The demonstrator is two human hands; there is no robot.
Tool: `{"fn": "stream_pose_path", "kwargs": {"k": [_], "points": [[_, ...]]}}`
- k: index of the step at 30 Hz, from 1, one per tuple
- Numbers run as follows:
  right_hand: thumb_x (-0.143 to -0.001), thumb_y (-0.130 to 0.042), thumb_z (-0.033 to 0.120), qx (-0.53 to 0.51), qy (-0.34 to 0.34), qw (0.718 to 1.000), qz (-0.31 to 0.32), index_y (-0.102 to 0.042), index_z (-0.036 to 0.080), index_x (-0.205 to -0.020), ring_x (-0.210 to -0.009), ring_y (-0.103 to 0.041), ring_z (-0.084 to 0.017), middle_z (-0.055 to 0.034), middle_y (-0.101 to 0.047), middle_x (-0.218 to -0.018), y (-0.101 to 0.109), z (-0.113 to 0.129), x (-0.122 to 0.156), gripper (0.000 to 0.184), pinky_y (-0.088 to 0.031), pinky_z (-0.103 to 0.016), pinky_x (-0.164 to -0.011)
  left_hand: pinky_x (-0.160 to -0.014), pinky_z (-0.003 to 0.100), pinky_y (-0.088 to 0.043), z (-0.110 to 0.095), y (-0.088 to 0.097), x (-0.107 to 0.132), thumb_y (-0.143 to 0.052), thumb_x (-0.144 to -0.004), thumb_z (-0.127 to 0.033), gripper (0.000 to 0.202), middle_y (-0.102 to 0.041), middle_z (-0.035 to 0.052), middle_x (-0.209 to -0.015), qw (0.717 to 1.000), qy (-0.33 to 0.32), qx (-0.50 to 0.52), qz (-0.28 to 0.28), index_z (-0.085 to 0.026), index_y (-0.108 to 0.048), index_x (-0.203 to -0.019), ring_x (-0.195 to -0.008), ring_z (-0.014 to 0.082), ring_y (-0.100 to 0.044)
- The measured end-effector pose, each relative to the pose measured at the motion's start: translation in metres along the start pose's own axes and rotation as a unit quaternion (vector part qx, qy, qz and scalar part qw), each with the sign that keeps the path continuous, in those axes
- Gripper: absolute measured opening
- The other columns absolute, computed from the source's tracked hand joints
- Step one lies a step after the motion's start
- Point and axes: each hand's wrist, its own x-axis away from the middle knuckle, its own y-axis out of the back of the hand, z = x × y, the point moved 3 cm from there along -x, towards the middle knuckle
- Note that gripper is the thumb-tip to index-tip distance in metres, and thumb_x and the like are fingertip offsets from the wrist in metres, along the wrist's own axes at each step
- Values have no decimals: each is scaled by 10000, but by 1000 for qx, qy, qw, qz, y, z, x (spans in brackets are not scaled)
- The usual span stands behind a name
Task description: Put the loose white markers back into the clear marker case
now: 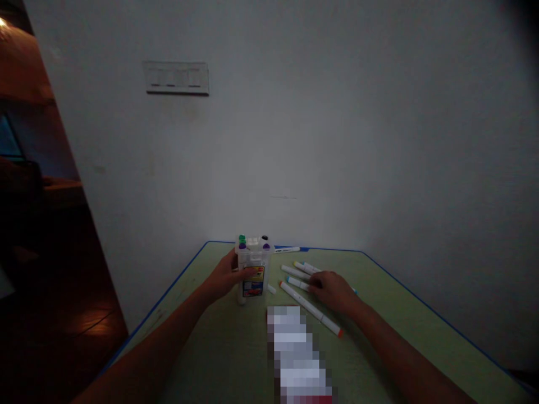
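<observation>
The left hand (223, 276) wraps its fingers (246, 274) around a clear plastic box of markers (254, 275) standing upright on the desk (197, 317), with colored caps (242, 240) showing on top. The right hand (332, 292) sits low over loose markers (309, 307) just beside the box — fingers curled narrow, though whether they hold one I cannot tell. A blurred object (297, 353) lies nearby.
</observation>
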Motion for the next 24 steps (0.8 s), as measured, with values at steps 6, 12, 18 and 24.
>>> {"fn": "stream_pose_path", "kwargs": {"k": [6,12,18,24], "points": [[-771,-517,256,1,-2,1000,8,-704,193,-822,-801,-624,-192,-76,-710,-871,2,1,1,204,-345,-274,-654,-812,390,-486,-2,-1,0,-762,-614,-376,544,-683,115,-992,1000,6,-7,8,-118,-573,-1055,-913,260,-639],[-776,-530,275,2,-6,1000,12,-703,195,-835,-812,-621,-192,-74,-707,-883,1,0,1,200,-350,-274,-659,-820,397,-485,-1,0,0,-777,-596,-362,553,-683,108,-991,1000,4,2,-3,-124,-558,-1044,-910,256,-639],[-778,-528,261,-1,-8,1000,14,-699,191,-809,-788,-618,-183,-74,-703,-855,3,1,2,187,-349,-267,-653,-825,402,-483,-1,0,1,-778,-600,-348,545,-685,101,-983,1000,5,8,-11,-133,-554,-1048,-901,254,-643],[-774,-532,260,5,-8,1000,11,-694,190,-795,-782,-612,-184,-72,-699,-837,3,2,1,178,-341,-268,-651,-838,408,-481,-4,-1,1,-756,-623,-346,506,-684,109,-998,1000,6,-17,2,-127,-573,-1041,-931,266,-637]]}}
